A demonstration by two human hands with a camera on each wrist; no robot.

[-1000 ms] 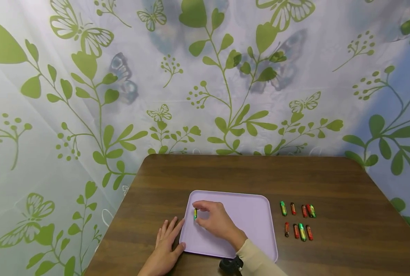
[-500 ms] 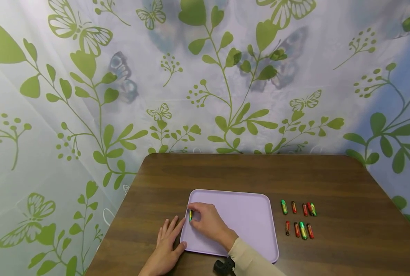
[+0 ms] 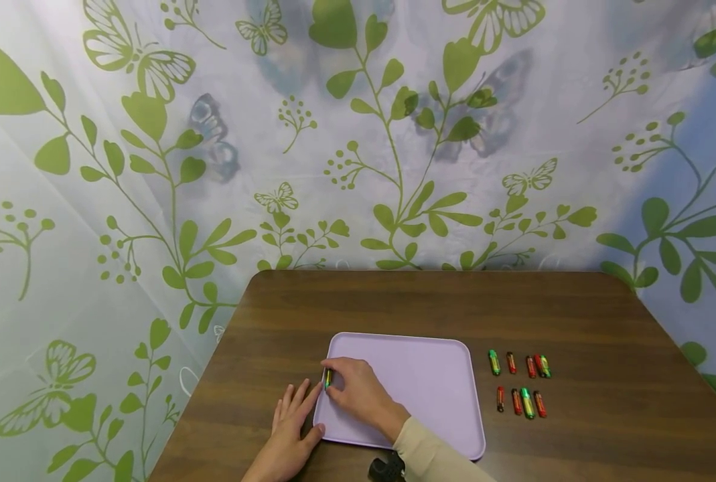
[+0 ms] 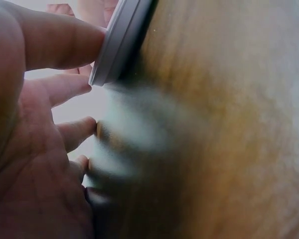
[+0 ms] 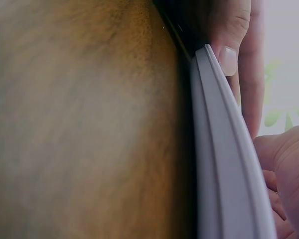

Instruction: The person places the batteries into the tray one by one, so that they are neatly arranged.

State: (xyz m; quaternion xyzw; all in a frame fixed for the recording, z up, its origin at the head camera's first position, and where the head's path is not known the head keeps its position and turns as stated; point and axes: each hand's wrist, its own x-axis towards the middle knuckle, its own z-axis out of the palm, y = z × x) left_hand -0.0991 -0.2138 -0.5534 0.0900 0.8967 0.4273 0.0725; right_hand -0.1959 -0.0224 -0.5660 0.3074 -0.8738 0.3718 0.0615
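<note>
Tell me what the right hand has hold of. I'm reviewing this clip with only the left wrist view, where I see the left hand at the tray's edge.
Observer: The head view shows the right hand pinching a small battery.

Operator: My view doesn't show that. Whereabouts on the tray is it?

Observer: At the left side of the tray, just by the rim; whether it touches the tray, I can't tell.

Operator: Are there others outside my picture?

Observer: Yes, nine more batteries, red and green, lie in two rows on the table, to the right of the tray.
</note>
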